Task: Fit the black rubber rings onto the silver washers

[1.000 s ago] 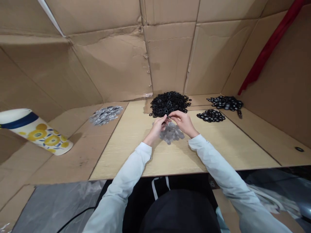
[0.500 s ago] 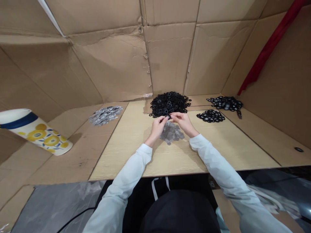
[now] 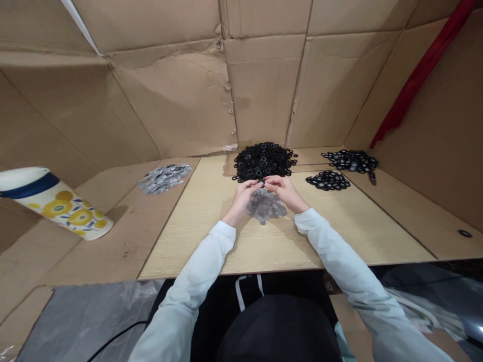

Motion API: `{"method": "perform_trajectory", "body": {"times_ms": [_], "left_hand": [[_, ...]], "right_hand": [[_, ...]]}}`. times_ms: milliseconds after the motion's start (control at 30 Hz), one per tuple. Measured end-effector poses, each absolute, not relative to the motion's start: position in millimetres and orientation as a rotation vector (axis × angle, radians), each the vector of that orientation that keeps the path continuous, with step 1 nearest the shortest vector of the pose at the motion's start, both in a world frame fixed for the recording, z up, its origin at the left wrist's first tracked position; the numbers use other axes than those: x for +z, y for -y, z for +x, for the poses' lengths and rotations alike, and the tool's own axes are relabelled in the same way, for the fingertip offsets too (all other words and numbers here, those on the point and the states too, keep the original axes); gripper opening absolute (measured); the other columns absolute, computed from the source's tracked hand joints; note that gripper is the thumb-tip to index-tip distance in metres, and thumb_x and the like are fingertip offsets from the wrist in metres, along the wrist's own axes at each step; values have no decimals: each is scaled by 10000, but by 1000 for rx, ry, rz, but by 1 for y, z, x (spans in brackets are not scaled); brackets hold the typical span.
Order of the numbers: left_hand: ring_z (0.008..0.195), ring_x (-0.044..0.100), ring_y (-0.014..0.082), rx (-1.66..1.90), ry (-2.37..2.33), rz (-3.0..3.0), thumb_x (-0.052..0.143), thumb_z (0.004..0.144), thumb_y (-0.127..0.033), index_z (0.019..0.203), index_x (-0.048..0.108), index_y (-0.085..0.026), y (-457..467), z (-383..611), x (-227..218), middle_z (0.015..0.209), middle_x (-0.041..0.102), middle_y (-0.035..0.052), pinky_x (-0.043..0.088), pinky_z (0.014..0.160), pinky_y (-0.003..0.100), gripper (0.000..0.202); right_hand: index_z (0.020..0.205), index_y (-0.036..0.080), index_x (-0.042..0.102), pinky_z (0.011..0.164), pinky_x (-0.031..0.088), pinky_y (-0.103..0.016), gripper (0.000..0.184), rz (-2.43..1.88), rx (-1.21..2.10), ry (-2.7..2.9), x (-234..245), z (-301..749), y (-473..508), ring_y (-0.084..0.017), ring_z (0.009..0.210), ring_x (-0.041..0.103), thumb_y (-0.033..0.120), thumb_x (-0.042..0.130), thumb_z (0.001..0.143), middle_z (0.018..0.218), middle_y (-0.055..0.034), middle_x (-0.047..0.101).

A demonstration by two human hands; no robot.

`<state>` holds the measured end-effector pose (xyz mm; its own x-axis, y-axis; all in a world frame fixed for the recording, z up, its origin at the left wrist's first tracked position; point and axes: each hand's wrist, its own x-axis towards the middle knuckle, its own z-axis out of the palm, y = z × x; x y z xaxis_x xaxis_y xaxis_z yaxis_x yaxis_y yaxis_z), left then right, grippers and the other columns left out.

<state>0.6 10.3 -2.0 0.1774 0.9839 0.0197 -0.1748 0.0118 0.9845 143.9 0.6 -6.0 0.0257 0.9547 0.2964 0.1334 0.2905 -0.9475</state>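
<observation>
**Left hand (image 3: 243,197) and right hand (image 3: 285,192) pinched together on a small dark ring (image 3: 260,184)**

From the head camera, both hands are raised just above the surface (image 3: 339,236), a pale wood-grain board, with fingers curled inward and fingertips meeting. The small dark ring sits between them, too small to show exactly which fingers bear it. It lies right at the near edge of a heap of black rubber rings (image 3: 263,162), and the hands touch or nearly touch that heap. Directly under the palms lies a loose heap of grey discs (image 3: 266,207).

To the right, well beyond the right hand, are two heaps of black rings with grey centres (image 3: 327,180) (image 3: 350,160), and one lone dark ring (image 3: 465,233) lies far off on a cardboard sheet. To the left lies a flat scatter of silver discs (image 3: 164,179). Further left, a paper cup (image 3: 56,203) with yellow flowers and a blue band lies tilted on its side on the cardboard. Cardboard walls (image 3: 264,90) stand behind everything, with a red strip (image 3: 418,75) on the right. White sleeves (image 3: 196,276) (image 3: 339,251) cover both arms.
</observation>
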Motion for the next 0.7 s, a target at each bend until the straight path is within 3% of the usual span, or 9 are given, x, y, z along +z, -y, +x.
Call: {"method": "perform_trajectory", "body": {"times_ms": [167, 300, 400, 533, 700], "left_hand": [[497, 431, 52, 1064, -922, 1096, 749, 527, -319, 718, 651, -149, -10, -2, 1, 622, 562, -10, 237, 446, 196, 275], [490, 434, 67, 1087, -994, 1163, 738, 551, -344, 713, 661, -146, -9, -2, -2, 612, 578, 2, 268, 467, 215, 267], [569, 499, 102, 1155, -1004, 1241, 717, 577, -340, 698, 671, -143, -10, -1, -6, 666, 618, 28, 340, 542, 235, 236], [748, 572, 161, 1295, -1040, 1339, 706, 583, -304, 711, 682, -145, -12, 1, -10, 779, 662, 61, 398, 697, 269, 206], [786, 579, 163, 1319, -1011, 1399, 649, 638, -284, 750, 671, -157, -15, 2, -13, 802, 665, 51, 406, 725, 268, 171]], "right_hand": [[654, 154, 639, 718, 459, -320, 261, -1059, 998, 1365, -3, 144, 3, -200, 878, 564, 397, 689, 574, 1007, -90, 600], [616, 155, 625, 693, 447, -303, 222, -1063, 958, 1368, -5, 143, 2, -167, 767, 559, 366, 680, 572, 835, -58, 620], [619, 160, 618, 687, 447, -307, 176, -1097, 849, 1387, -8, 143, 0, -162, 705, 556, 325, 663, 580, 724, -37, 612], [636, 163, 613, 680, 464, -312, 128, -1183, 661, 1415, -12, 142, -3, -172, 709, 571, 288, 631, 615, 740, -51, 619], [647, 157, 623, 656, 463, -298, 112, -1235, 600, 1534, -14, 140, -2, -172, 690, 575, 262, 589, 667, 716, -57, 631]]}}
